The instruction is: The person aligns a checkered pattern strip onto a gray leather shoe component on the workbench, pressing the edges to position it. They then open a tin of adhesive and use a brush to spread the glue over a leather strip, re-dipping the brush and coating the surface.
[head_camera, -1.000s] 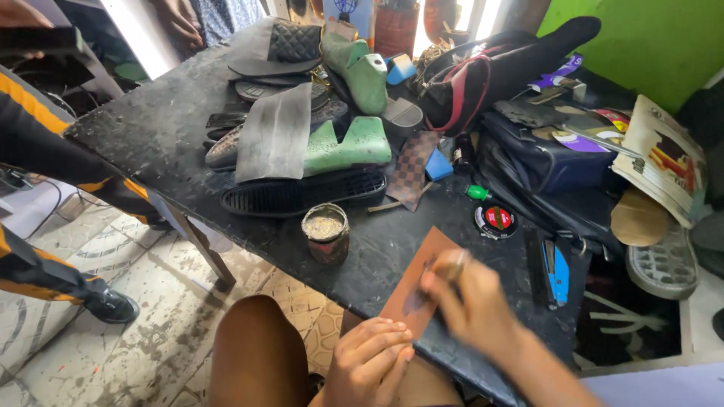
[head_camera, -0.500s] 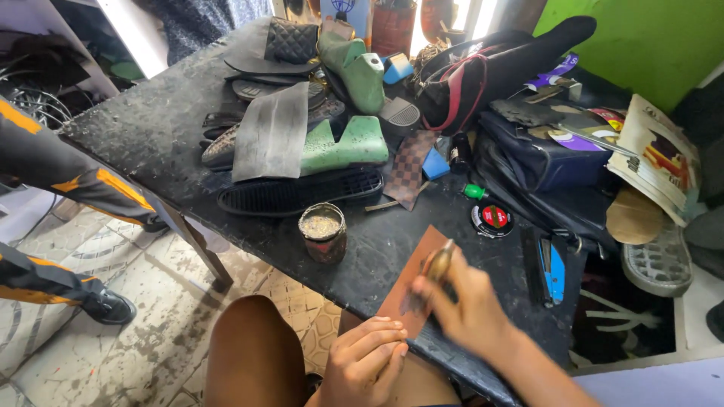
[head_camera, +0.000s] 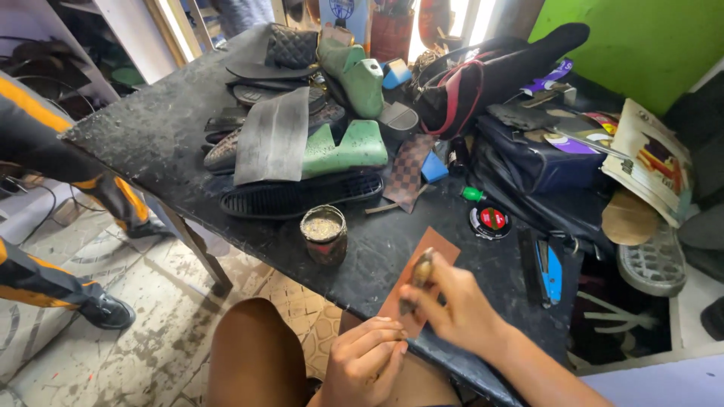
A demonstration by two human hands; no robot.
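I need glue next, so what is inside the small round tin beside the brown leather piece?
The small round open tin holds a pale yellowish, grainy-looking mass up near its rim. What lies below that surface, and how deep it goes, is hidden by the tin's wall.

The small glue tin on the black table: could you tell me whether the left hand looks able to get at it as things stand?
Probably yes. The glue tin stands open on a bare patch of table, just beyond the left hand, which now steadies the brown leather piece; nothing lies between them.
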